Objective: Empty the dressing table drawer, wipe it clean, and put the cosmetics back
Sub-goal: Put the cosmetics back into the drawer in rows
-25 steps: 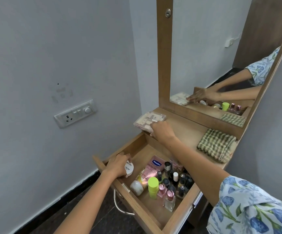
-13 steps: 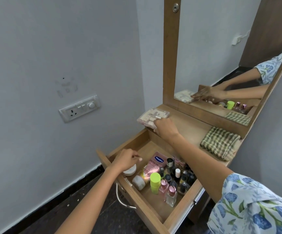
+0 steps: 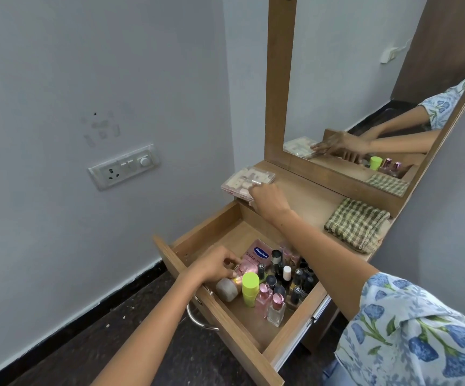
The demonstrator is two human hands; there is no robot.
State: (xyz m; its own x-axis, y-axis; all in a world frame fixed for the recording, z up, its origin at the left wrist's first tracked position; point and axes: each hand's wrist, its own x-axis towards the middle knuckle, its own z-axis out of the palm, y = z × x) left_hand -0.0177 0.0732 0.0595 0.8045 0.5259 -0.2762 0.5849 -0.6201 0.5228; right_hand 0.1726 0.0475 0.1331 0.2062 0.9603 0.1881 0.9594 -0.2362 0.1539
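The wooden drawer (image 3: 239,338) is pulled out. It holds a pink Vaseline pack (image 3: 257,253), a white jar (image 3: 227,289), a lime-capped bottle (image 3: 250,286), two pink-capped glass bottles (image 3: 275,307) and several dark nail polish bottles (image 3: 295,280). My left hand (image 3: 211,267) is down in the drawer's left part, its fingers curled round a small item that they mostly hide. My right hand (image 3: 269,200) holds the near edge of a clear plastic case (image 3: 249,176) that lies on the left end of the dressing table top (image 3: 309,199).
A folded green checked cloth (image 3: 355,224) lies on the right of the table top. The mirror (image 3: 365,79) stands right behind it. A wall socket panel (image 3: 125,165) is on the left wall. The drawer's metal handle (image 3: 197,320) juts out over the dark floor.
My left hand has lowered the small white jar it held into the drawer and now curls beside the Vaseline pack. My right hand stays at the clear case.
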